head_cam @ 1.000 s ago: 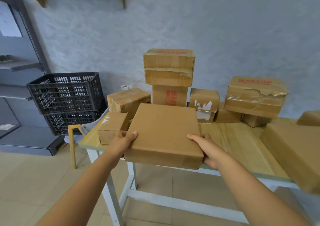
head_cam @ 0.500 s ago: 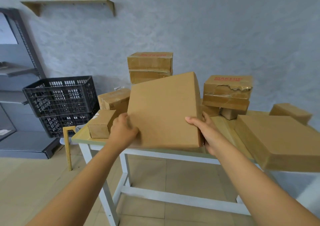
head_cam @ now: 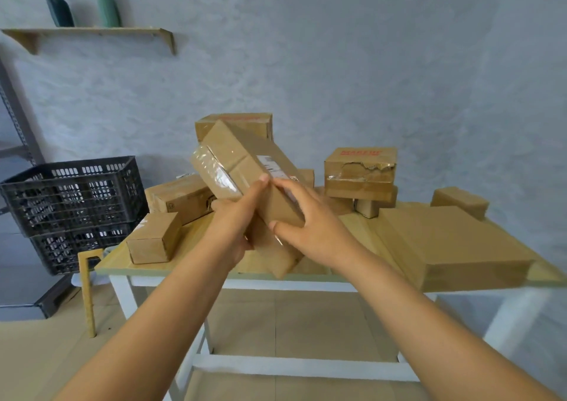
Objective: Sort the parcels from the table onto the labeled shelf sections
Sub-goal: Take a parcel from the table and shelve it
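Note:
A flat brown cardboard parcel (head_cam: 239, 167) is lifted above the table's front edge and turned on edge, its taped side and a white label facing me. My left hand (head_cam: 236, 225) grips its lower left side, thumb up along the taped face. My right hand (head_cam: 310, 219) holds the right face with fingers spread over it. Several other parcels stay on the wooden table (head_cam: 113, 265): a small box (head_cam: 153, 238) at front left, a large flat box (head_cam: 454, 247) at right, and a torn box (head_cam: 360, 170) with red print behind.
Two stacked black plastic crates (head_cam: 70, 204) stand left of the table beside a small wooden stool (head_cam: 87, 278). A grey metal shelf rack (head_cam: 18, 130) runs along the far left edge. A wall shelf (head_cam: 92, 32) carries two green objects. Tiled floor lies under the white table frame.
The flat parcel went from lying on the table edge to being raised and rotated onto its edge, showing its taped side and label. My view tilted upward and pulled back.

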A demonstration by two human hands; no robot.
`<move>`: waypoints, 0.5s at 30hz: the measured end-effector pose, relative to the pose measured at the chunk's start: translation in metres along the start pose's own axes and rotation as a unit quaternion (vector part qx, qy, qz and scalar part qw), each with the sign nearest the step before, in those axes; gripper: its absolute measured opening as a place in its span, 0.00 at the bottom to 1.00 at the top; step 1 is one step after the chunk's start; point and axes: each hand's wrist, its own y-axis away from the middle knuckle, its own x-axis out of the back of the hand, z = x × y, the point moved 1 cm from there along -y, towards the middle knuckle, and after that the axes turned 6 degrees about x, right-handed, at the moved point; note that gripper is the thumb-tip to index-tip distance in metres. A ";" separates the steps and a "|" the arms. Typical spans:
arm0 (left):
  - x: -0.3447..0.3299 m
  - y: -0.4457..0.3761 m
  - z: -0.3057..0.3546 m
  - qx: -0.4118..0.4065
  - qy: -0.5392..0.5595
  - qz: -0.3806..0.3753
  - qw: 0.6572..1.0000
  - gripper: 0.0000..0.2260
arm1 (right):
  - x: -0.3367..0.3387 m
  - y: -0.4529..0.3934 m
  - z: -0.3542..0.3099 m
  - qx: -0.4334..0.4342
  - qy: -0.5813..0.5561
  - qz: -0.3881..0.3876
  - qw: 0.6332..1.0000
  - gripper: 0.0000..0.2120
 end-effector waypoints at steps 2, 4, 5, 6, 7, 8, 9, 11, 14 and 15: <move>0.004 -0.008 -0.004 -0.018 0.038 0.037 0.998 0.41 | -0.003 -0.002 -0.003 0.012 -0.015 -0.020 1.000 0.27; 0.012 -0.017 -0.005 -0.040 0.023 0.024 0.999 0.44 | -0.001 -0.006 -0.001 -0.006 -0.027 -0.032 0.999 0.22; 0.018 -0.021 -0.005 -0.048 0.009 0.014 0.999 0.44 | 0.002 -0.008 0.003 -0.027 -0.036 -0.036 0.998 0.20; 0.025 -0.025 -0.003 -0.053 -0.003 0.006 0.999 0.44 | 0.005 -0.011 0.009 -0.045 -0.028 -0.041 0.998 0.19; 0.034 -0.029 -0.001 -0.052 -0.011 -0.010 0.999 0.43 | 0.008 -0.013 0.017 -0.059 0.003 -0.039 0.997 0.19; 0.043 -0.033 0.000 -0.047 -0.014 -0.041 0.998 0.41 | 0.012 -0.016 0.027 -0.071 0.043 -0.032 0.996 0.20; 0.053 -0.037 0.002 -0.042 -0.015 -0.083 0.996 0.38 | 0.017 -0.017 0.036 -0.093 0.073 -0.013 0.993 0.22; 0.074 -0.042 0.004 -0.032 -0.018 -0.161 0.986 0.28 | 0.028 -0.020 0.051 -0.165 0.078 0.038 0.983 0.25; 0.101 -0.051 0.001 0.019 -0.004 -0.190 0.982 0.25 | 0.037 -0.018 0.066 -0.285 0.017 0.064 0.956 0.29; 0.107 -0.053 -0.001 0.036 0.007 -0.191 0.981 0.26 | 0.038 -0.016 0.069 -0.321 -0.043 0.057 0.944 0.28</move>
